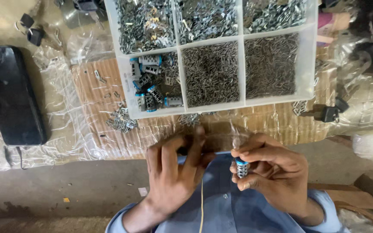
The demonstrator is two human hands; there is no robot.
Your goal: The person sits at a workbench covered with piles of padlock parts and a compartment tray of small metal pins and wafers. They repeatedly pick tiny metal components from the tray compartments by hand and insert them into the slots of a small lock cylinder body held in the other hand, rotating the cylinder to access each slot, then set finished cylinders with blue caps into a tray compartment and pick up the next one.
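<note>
Head view: I look down on both hands working close to my chest, over a blue shirt (pixel 229 211).
Right hand (pixel 273 172): my fingers are closed round a small metal cylinder with a blue end (pixel 241 167), held upright between thumb and fingertips.
Left hand (pixel 175 172): my fingers are curled just left of the cylinder, pinched together; I cannot tell whether they hold a small part.
Progress: I judge one cylinder in hand, still being fitted; about a dozen like cylinders (pixel 152 86) lie in the near-left compartment of the tray.
Loose parts (pixel 121 121): a small heap of metal pieces sits on the plastic-covered cardboard (pixel 96 90), left of the tray's near corner.
White compartment tray (pixel 241 69): farther out, its other cells are full of small metal pins and plates.
Packages and labels: no labels that I can make out; a black flat case (pixel 11 95) lies far left, and a black-headed key (pixel 330 114) lies right of the tray.
</note>
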